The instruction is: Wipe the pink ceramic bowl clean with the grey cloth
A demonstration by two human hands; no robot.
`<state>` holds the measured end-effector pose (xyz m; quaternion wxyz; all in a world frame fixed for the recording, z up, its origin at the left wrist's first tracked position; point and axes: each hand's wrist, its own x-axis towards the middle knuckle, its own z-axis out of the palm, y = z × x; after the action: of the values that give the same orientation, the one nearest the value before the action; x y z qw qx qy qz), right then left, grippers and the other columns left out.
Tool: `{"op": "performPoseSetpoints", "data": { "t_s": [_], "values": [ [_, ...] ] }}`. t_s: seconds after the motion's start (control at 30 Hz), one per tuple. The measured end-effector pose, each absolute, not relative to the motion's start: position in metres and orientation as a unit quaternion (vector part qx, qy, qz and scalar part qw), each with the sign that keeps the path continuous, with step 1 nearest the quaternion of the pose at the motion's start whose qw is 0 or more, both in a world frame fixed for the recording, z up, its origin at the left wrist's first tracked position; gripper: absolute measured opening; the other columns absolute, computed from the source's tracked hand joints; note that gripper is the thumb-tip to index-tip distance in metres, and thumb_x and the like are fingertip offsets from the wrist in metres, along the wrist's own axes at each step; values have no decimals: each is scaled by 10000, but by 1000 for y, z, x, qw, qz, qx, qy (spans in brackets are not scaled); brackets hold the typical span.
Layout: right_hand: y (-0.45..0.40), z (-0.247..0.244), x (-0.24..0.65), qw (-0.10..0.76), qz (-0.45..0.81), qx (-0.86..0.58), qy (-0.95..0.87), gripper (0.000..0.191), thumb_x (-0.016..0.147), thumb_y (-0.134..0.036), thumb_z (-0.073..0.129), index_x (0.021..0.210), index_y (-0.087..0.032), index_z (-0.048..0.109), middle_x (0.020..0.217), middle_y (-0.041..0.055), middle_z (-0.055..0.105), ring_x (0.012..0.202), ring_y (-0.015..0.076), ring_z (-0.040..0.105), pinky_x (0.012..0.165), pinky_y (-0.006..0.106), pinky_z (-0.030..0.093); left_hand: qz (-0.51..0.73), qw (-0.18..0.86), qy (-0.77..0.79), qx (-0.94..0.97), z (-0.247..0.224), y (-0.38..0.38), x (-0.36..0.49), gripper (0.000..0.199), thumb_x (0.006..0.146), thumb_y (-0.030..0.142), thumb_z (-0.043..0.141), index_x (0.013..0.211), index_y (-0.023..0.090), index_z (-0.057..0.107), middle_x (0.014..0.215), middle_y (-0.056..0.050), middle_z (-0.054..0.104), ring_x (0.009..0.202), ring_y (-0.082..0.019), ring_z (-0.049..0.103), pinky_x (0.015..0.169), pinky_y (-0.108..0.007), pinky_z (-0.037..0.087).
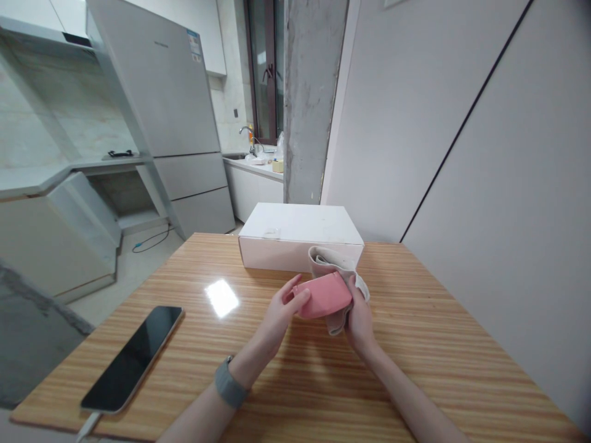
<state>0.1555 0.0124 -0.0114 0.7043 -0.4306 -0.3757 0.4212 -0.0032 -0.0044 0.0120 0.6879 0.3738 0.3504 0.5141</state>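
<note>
A pink case (324, 296) is held above the wooden table (184, 381), in front of a white box. My left hand (281, 314) grips its left end, thumb on the front face and fingers behind. Around a folded greyish-beige cloth (339, 320) at the case's right end, my right hand (359, 317) is closed. The cloth shows above, behind and below the case, and its upper folds overlap the view of the box front. Part of my right hand's fingers is hidden by the cloth and case.
The closed white box (300, 224) lies at the table's far edge. A black phone (133, 357) with a white cable (88, 426) is at the left. A white wall (438, 154) borders the right side. Fridge (161, 86) and sink (236, 156) stand beyond.
</note>
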Motion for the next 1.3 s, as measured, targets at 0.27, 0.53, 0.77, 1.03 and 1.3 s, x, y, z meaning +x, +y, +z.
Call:
{"op": "performPoseSetpoints", "data": {
  "t_s": [0.27,0.53,0.77,1.03,1.3],
  "values": [
    [-5,-4,141,688,448,-427,-378,379,796,-562,584,930,-232,715,961,30,745,970,260,654,880,370,497,524,723,278,355,17,-9,-1,840,648,415,786,1361,174,413,1172,-126,629,1022,-246,606,858,-324,470],
    [-18,5,150,565,205,-338,-724,431,957,-363,356,1366,-282,466,1493,32,385,1376,269,325,1151,500,218,576,624,353,393,10,-5,2,782,659,348,785,1312,188,387,1081,-107,645,961,-230,617,852,-350,478],
    [-16,6,150,514,154,-343,-771,437,952,-315,347,1374,-281,454,1479,43,404,1380,275,321,1147,512,229,569,642,380,345,4,3,3,706,653,420,783,1263,202,501,1194,-110,630,1077,-258,580,899,-339,440],
    [-12,3,151,707,282,-368,-535,414,892,-401,464,1237,-214,595,1227,85,658,1189,288,560,1013,457,435,493,727,303,370,5,-4,1,433,811,438,645,1145,163,647,1141,-124,655,960,-209,599,715,-255,470],
    [-11,14,146,723,281,-436,-457,376,875,-411,440,1093,-226,684,1188,52,682,1219,249,527,1120,427,295,482,750,236,387,10,-7,2,429,774,314,707,1164,150,638,1229,-132,629,1103,-244,573,905,-315,439]
  ]
}}
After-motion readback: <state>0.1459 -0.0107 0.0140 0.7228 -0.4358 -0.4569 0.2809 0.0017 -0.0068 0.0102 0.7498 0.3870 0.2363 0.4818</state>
